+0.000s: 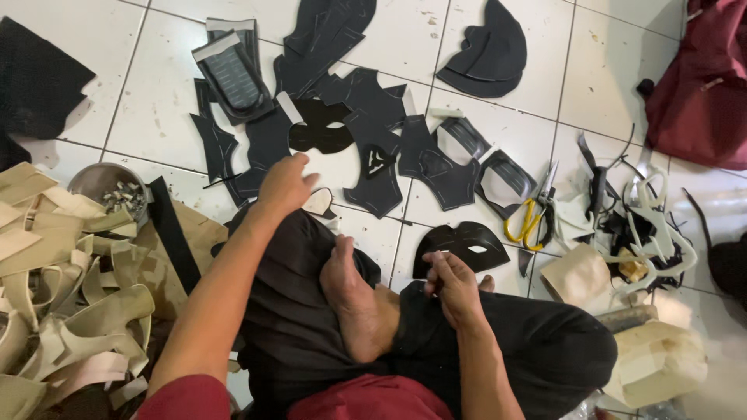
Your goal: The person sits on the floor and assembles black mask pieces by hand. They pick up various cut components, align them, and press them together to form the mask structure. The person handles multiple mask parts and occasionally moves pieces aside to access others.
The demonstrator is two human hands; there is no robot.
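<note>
Person: sitting cross-legged on the white tiled floor [156, 101], one bare foot [359, 303] resting on the opposite leg, black trousers, red shirt.

Left hand: the left hand [286, 185] reaches forward to the floor with its fingers curled down over a small pale scrap [319, 202]. It seems to be pinching or pressing it, but I cannot tell for sure whether it has a grip.

Right hand: the right hand [453, 286] is closed on the lower edge of a black mask piece [463, 243] with one cut eye hole, just in front of the knee. It may also hold a thin tool, too small to make out.

Done, as it looks: many black pieces [366, 117] already lie cut and spread across the tiles, among them a second mask shape [320, 128] with eye holes, two framed window-like pieces [506, 180] and a stack of curved pieces [486, 50] further off.

Left, as it looks: nothing appears joined yet. The parts lie separate, so I judge assembly has hardly begun.

Tools: yellow-handled scissors [533, 214] lie on the floor, just right of the held mask piece and untouched.

Offcuts: a tangle of black and cream trimmings [638, 225] at the right, and a heap of tan strips [70, 311] at the left.

Other things: a metal bowl [109, 187] of small bits by the tan heap, a dark red bag [700, 78] at top right.
</note>
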